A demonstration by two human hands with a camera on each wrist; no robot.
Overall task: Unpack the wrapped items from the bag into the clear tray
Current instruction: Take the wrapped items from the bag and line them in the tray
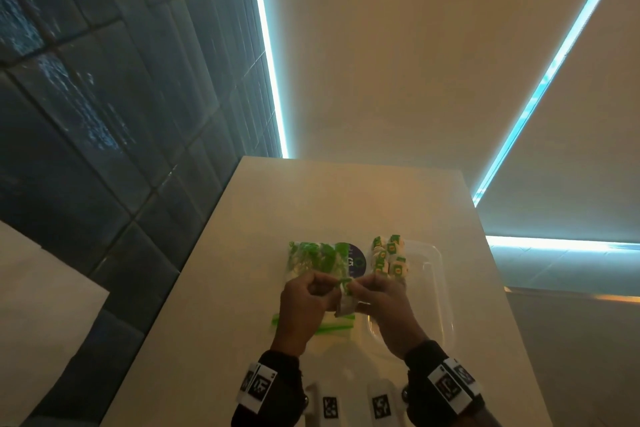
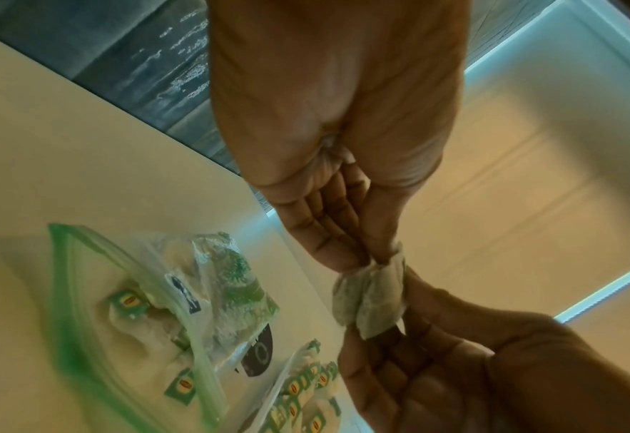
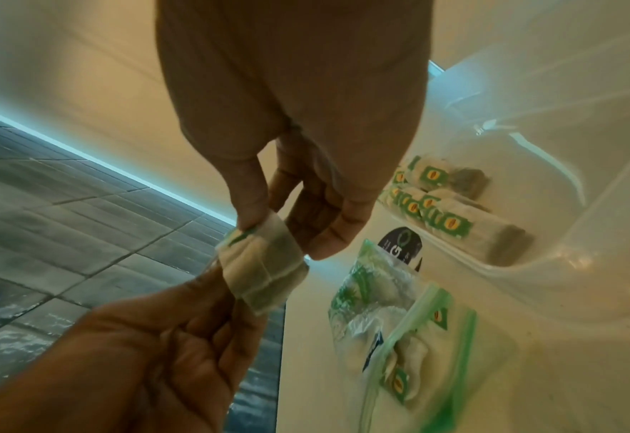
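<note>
Both hands hold one white wrapped tea bag in the air above the table. My left hand pinches its left end and my right hand pinches its right end. The wrist views show the tea bag stretched between the fingertips. Under the hands lies a clear zip bag with a green seal strip, open towards me. More green-labelled tea bags lie inside it. On the right stands the clear tray, with several tea bags stacked at its far left corner.
The white table drops off at its left edge to a dark tiled floor. A crumpled green wrapper with a dark round label lies in the zip bag's far end. Two white marker blocks sit at the near edge.
</note>
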